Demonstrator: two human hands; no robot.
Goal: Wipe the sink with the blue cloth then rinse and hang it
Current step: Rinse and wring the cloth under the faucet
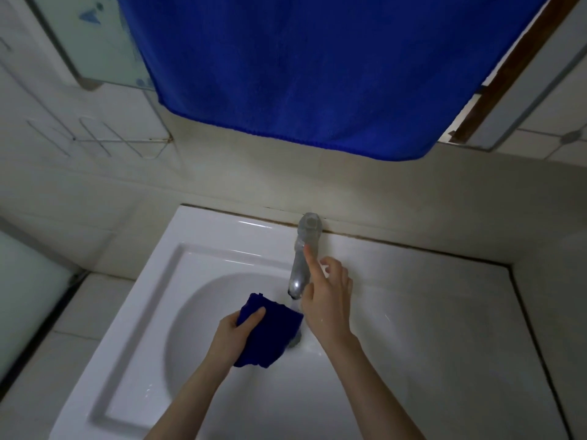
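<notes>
Cloth [273, 335] 1, towel [301, 74] 1, tap [298, 268] 1

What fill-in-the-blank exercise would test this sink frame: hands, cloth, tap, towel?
The cloth in the left hand is coloured ____.
The right hand has one ____ on the tap.
The towel hangs ____ the sink.
Missing: blue; finger; above.

Two bare forearms, left hand [236, 325], right hand [327, 300], slender fingers, bare wrists
</notes>
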